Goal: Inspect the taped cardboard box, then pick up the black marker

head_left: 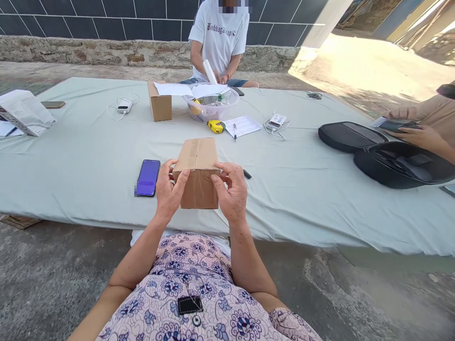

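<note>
A brown cardboard box (197, 156), its top flaps closed with clear tape, is between my two hands at the near side of the table. My left hand (169, 189) grips its left side, thumb on the near face. On the right side my right hand (231, 189) holds it the same way, thumb against the front near some dark scribbled lines. To the left of the box lies a phone (148, 178) with a lit purple-blue screen. A black marker-like object (247, 174) rests just beyond my right hand, partly hidden by it.
Across the cloth-covered table (95, 166) sit another cardboard box (161, 107), a plastic basin (213, 112) with items, a yellow tape measure (216, 126), paper with a pen (235, 132), and white cabled devices. An open black case (401, 163) is at right, beside one co-worker; another person (222, 42) sits opposite.
</note>
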Demonstrator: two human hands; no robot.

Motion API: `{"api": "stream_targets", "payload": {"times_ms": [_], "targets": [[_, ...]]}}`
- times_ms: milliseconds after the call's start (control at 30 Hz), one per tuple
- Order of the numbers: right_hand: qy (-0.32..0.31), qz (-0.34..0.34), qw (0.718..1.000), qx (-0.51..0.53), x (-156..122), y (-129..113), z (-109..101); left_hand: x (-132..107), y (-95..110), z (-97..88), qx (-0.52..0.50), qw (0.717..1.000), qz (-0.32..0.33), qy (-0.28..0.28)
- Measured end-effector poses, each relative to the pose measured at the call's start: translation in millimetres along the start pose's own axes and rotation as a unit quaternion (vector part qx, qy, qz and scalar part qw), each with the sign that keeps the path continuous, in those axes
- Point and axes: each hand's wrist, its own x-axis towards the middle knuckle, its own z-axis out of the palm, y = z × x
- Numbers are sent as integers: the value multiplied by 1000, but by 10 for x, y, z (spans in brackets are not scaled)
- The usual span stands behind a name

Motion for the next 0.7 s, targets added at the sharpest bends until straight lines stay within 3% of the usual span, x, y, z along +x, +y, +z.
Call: {"api": "stream_targets", "payload": {"times_ms": [367,700], "targets": [[44,-40,998,-18,-30,-32,135,-88,-103,1,39,998,52,13],[-43,-53,997,47,-41,-1,109,-44,-162,-85,-37,998,-15,52]]}}
